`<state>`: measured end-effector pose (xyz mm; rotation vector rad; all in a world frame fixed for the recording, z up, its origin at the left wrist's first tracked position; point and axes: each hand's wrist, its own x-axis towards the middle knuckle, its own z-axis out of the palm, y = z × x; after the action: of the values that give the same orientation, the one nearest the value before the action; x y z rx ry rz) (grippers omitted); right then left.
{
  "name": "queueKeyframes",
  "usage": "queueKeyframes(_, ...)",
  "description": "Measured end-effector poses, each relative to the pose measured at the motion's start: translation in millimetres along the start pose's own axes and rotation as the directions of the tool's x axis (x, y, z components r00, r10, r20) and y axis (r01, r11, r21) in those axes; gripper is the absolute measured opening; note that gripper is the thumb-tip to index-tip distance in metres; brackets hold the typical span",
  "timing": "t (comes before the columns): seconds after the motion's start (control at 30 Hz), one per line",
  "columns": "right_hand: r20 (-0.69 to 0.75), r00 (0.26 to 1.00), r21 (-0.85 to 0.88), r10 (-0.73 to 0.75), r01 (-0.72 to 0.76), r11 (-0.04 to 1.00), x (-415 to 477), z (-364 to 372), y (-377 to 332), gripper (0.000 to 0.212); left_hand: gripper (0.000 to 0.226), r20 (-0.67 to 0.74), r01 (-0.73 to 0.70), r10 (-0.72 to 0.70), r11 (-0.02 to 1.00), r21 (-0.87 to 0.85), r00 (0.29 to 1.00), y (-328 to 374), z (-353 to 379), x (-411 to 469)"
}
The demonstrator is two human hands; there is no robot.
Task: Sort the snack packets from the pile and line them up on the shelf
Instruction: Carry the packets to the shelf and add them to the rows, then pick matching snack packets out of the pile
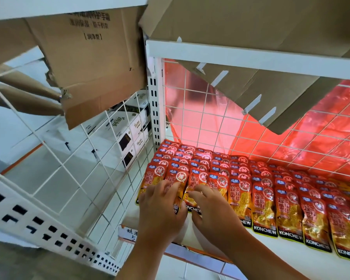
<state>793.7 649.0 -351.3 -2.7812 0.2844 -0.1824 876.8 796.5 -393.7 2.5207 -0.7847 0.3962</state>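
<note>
On the shelf [251, 245] | left hand [160, 207], right hand [212, 211] press snack packets [263, 205] (fingers straight, spread)

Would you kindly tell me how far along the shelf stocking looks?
Done: overlapping rows of red-and-orange foil snack packets already cover much of the white shelf. In hand: the left hand and right hand rest on the front packets of the leftmost rows. Left: unclear, since the pile is out of view.

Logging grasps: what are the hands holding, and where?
Nothing plainly held: left hand and right hand press on the lower halves of the front packets.
</note>
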Motion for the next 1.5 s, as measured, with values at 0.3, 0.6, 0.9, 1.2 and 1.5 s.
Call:
queueKeyframes(0.3, -0.087, 0.995, -0.032, 0.043, -0.046, 0.998, -2.0, -8.8, 6.7, 0.042, 0.053, 0.002, -0.011, 0.011, 0.999, -0.033, 1.0, 2.0, -7.2, 0.2)
queueKeyframes(0.6, -0.182, 0.982, -0.013, 0.046, -0.049, 0.999, -35.8, -38.3, 42.9, 0.06, 0.057, -0.129, -0.192, 0.176, 0.973, -0.13, 0.976, 45.8, -9.0, -6.2)
queueKeyframes(0.9, -0.306, 0.936, 0.043, 0.172, -0.167, 0.985, -144.9, -135.1, 126.9, 0.061, 0.057, -0.05, -0.33, 0.327, 0.925, -0.188, 0.944, 207.6, -21.3, -28.7)
queueKeyframes(1.2, -0.693, 0.699, 0.012, 0.177, -0.234, 0.972, -332.7, -333.7, 236.2, 0.06, 0.061, -0.242, -0.666, 0.621, 0.694, -0.272, 0.746, 508.9, -78.7, -53.4)
queueKeyframes(1.5, -0.899, 0.363, 0.012, 0.245, -0.538, 0.843, -593.9, -492.6, 328.4, 0.057, 0.054, -0.436, -0.923, 0.822, 0.261, -0.284, 0.367, 818.2, -121.9, -135.7)
